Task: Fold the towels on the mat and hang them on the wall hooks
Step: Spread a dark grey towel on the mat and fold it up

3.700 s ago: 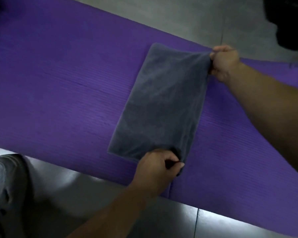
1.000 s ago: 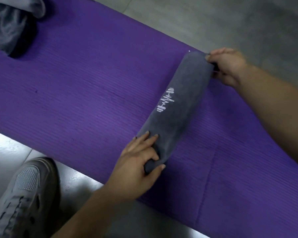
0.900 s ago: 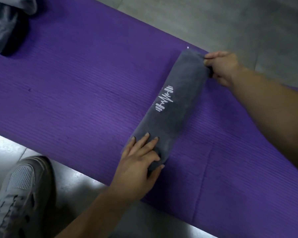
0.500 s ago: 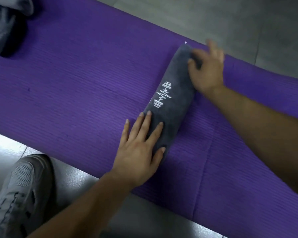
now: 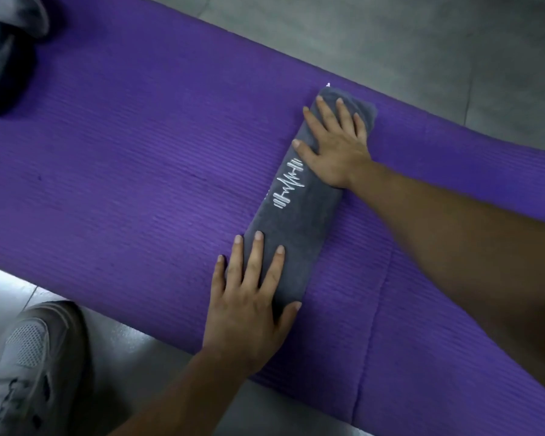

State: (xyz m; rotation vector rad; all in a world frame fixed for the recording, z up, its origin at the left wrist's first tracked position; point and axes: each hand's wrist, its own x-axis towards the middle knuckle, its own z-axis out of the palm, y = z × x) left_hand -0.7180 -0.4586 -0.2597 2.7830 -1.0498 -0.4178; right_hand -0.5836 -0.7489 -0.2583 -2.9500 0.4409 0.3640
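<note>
A grey towel [image 5: 309, 215], folded into a long narrow strip with a white embroidered logo facing up, lies diagonally on the purple mat [image 5: 123, 184]. My left hand [image 5: 249, 297] lies flat on its near end, fingers spread. My right hand [image 5: 334, 143] presses flat on its far end, fingers spread too. Neither hand grips the cloth. No wall hooks are in sight.
Another grey towel [image 5: 4, 48] lies bunched at the mat's far left corner. A grey shoe [image 5: 26, 369] rests on the grey tiled floor [image 5: 390, 36] at the bottom left, beside the mat's near edge.
The towel went from a wide rectangle to a narrow strip. Both hands let go of its ends and now lie flat on it, the right hand having slid fully onto the far end.
</note>
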